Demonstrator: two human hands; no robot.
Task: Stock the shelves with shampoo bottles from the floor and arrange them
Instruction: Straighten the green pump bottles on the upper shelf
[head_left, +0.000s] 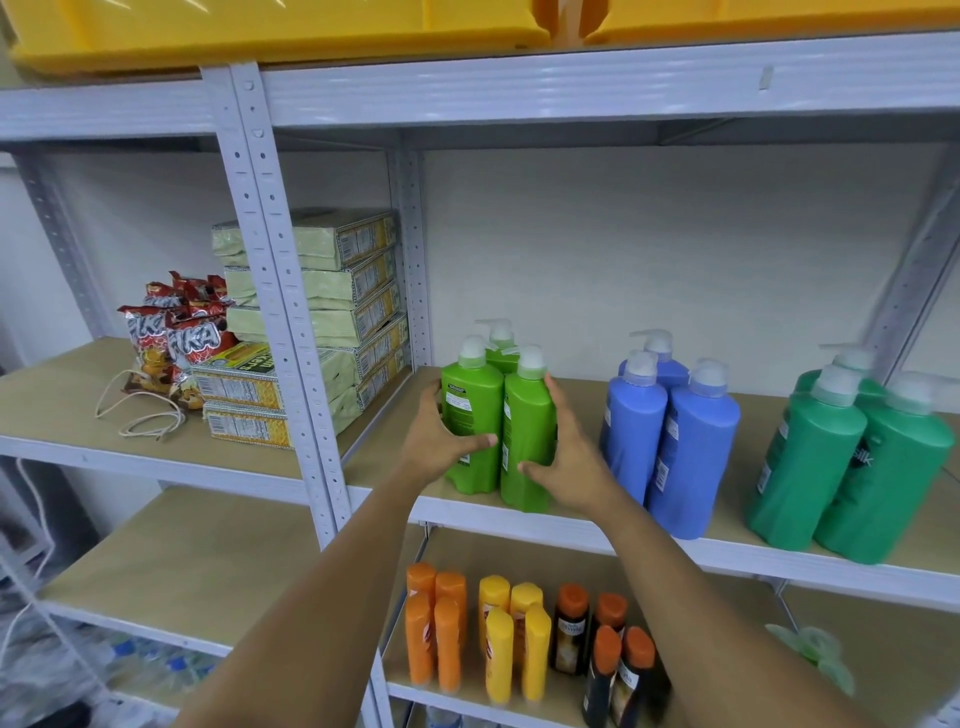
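Presently, three light green pump bottles (498, 415) are seen clustered on the middle shelf (571, 525), just right of the perforated upright (283, 332). The left hand (441, 441) is pressed flat against the left front bottle, fingers curled round its far side and the thumb laid across its label. The right hand (566, 457) is cupped against the right front bottle, thumb at its lower front; the cluster is squeezed between both palms. At three o'clock from the cluster, three blue pump bottles (670, 431) are grouped, and farther toward three o'clock three dark green pump bottles (852, 462) are grouped near the shelf edge. On the lower shelf (883, 670), at six o'clock, orange bottles (436, 629), yellow bottles (514, 639) and dark orange-capped bottles (608, 649) are ranked upright. At nine o'clock, stacked wrapped boxes (322, 312) and red snack bags (176, 332) are kept, a string (140, 415) lying in front. Yellow bins (311, 31) are set above.
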